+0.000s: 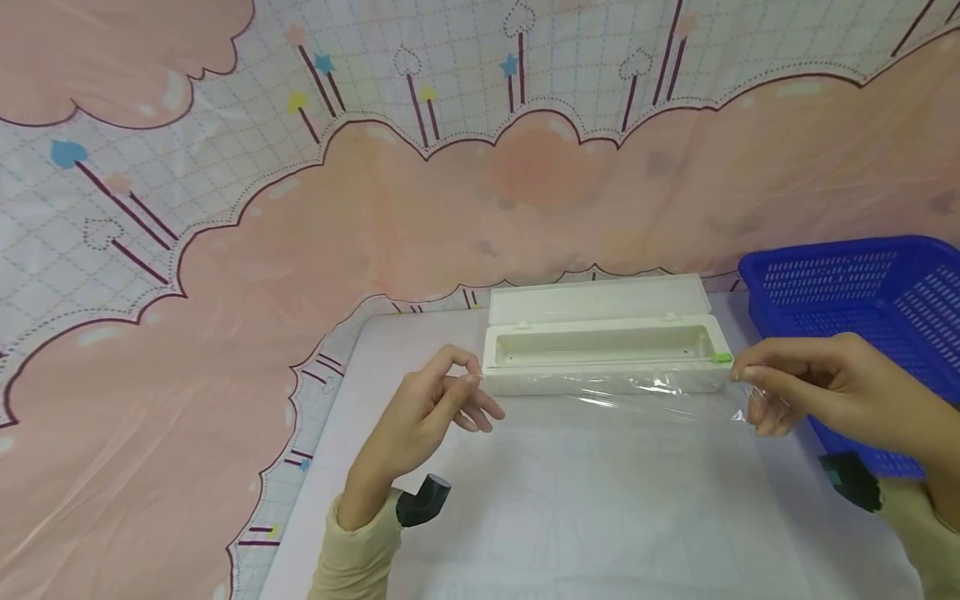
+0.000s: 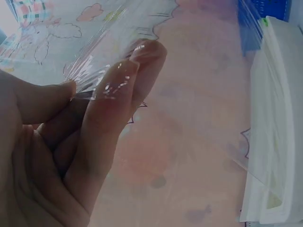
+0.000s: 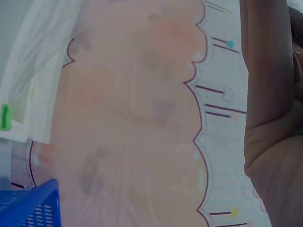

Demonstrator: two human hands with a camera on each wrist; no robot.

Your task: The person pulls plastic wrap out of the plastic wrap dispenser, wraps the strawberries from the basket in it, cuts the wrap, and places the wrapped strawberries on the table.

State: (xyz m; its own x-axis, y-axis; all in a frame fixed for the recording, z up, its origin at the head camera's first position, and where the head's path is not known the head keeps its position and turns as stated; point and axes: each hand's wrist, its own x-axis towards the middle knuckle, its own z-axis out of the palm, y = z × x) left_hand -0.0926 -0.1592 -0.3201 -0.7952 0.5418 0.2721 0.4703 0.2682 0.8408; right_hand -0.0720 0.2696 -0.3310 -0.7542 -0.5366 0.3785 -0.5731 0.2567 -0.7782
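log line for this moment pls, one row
left hand: pinches cling film corner | right hand: pinches other corner | film: stretched flat before open white dispenser box | blue basket: right of box

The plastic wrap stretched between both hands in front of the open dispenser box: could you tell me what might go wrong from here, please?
1. The plastic wrap is thin and held only by pinches at its corners; the left hand or right hand could let it slip, and it may fold and cling to itself.
2. The light white dispenser box has nothing holding it down, so pulling might drag it forward.
3. The wrap may snag the blue basket beside the right hand.
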